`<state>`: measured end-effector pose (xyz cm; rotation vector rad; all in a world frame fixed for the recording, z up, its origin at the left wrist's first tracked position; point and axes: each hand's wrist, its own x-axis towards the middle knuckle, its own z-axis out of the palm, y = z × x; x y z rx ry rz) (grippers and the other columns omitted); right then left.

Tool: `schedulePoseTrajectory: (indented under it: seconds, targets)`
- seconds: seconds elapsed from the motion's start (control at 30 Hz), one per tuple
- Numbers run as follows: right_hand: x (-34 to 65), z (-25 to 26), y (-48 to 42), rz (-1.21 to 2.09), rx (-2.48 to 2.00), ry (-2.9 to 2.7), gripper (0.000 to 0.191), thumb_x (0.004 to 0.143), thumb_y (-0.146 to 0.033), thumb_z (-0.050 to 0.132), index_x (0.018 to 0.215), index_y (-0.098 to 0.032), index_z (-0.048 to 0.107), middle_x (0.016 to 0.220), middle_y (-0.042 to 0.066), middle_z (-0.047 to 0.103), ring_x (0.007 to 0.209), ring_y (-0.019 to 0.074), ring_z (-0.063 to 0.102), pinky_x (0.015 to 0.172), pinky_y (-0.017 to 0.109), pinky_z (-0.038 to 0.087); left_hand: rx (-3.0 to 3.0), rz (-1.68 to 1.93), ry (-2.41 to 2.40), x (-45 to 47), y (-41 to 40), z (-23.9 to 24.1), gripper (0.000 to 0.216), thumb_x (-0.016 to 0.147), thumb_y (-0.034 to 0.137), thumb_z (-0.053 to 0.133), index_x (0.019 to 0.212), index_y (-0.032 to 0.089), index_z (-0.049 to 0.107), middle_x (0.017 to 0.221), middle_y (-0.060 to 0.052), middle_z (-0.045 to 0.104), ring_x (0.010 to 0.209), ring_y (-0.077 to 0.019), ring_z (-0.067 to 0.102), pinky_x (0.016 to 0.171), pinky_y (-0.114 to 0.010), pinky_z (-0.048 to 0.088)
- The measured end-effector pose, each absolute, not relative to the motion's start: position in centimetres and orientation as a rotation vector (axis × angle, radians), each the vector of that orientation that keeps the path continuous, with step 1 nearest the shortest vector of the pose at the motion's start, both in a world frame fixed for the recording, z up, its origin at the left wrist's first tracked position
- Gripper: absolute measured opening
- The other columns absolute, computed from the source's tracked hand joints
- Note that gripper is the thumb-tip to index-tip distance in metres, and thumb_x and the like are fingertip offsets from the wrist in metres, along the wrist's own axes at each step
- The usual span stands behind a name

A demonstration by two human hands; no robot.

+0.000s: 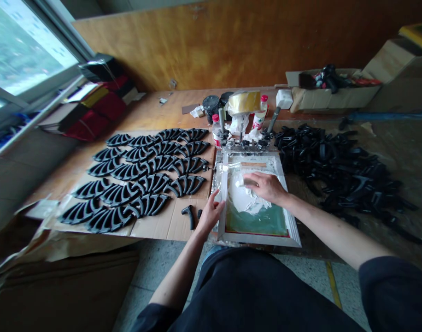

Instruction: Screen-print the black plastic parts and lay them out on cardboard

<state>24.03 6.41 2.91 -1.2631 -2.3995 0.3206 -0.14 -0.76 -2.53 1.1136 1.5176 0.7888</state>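
Table: the brown table (152,110) is spanning the work area and is carrying everything listed below.
Cardboard sheet: the flat sheet (155,227) is covering the table left of the frame.
Black parts, rows: curved, glossy parts (123,193) are lying on the sheet in fanned, overlapping rows.
Black parts, pile: loose parts (335,161) are lying heaped and tangled right of the frame.
Frame: the silver-grey rectangular frame (254,238) is lying in front of the person, between sheet and pile, its far edge meeting a row of dark clamps (245,144).
Mesh: the green mesh (255,224) is showing bare toward the near edge, with a thin red line running along its border.
Paste: thick white paste (245,203) is covering the middle of the mesh, smeared and ridged, with a ragged near edge.
Right hand: this hand (268,186) is reaching over the mesh, its fingers closing around the block.
Left hand: this hand (213,210) is lying at the frame's left edge, thumb pointing up; whether its fingers are gripping cannot be told.
Block: the small, pale-ended block (243,182) is sitting in the right hand, above the paste.
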Motion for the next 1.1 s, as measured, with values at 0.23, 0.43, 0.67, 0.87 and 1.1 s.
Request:
schedulePoseTrajectory:
  seconds: [0.23,0.43,0.67,0.87,1.1]
  targets:
    - [30.8,6.9,14.1,0.078,-1.649,-1.909,0.039,0.092,-0.032,0.056,0.128,-0.018,0.06,0.089,0.005,0.073,0.072,0.0175,0.066,0.07,0.029,0.052,0.977,1.017,1.334,0.1,0.2,5.4,0.058,0.087,0.065,0.046,0.121,0.021,0.062,0.066,0.001,0.056,0.05,-0.01,0.047,0.045,-0.021,0.037]
    - [33.7,1.1,9.4,0.07,-1.788,-2.189,0.044,0.099,-0.035,0.033,0.094,-0.009,0.068,0.081,0.006,0.07,0.066,0.013,0.061,0.06,0.023,0.051,1.02,1.4,1.023,2.1,4.9,10.9,0.048,0.089,0.061,0.046,0.111,0.022,0.062,0.103,-0.006,0.064,0.085,-0.0142,0.062,0.064,-0.023,0.052]
    - [23.3,-3.0,2.6,0.357,-1.858,-2.339,0.019,0.092,-0.03,0.056,0.092,-0.013,0.063,0.097,0.015,0.067,0.098,0.0265,0.06,0.086,0.037,0.046,0.677,1.063,1.128,6.0,1.6,5.5,0.059,0.084,0.067,0.049,0.117,0.018,0.053,0.104,-0.012,0.069,0.08,-0.0187,0.068,0.056,-0.026,0.053]
    - [21.5,-0.6,0.2,0.525,-1.252,-2.394,0.013,0.094,-0.021,0.051,0.097,-0.02,0.064,0.101,0.008,0.068,0.099,0.0204,0.058,0.09,0.033,0.045,0.465,0.837,1.21,5.4,-3.6,-0.9,0.046,0.081,0.06,0.058,0.094,0.015,0.056,0.099,-0.012,0.069,0.08,-0.0195,0.069,0.064,-0.029,0.055]
    - [42.4,-4.5,0.1,0.27,-2.038,-2.393,0.033,0.077,-0.003,0.05,0.09,-0.023,0.073,0.113,0.011,0.066,0.116,0.0279,0.051,0.094,0.043,0.043,0.604,0.755,1.962,-9.3,-5.1,-5.9,0.036,0.086,0.055,0.048,0.091,0.019,0.053,0.068,-0.003,0.068,0.055,-0.0173,0.064,0.055,-0.03,0.053]
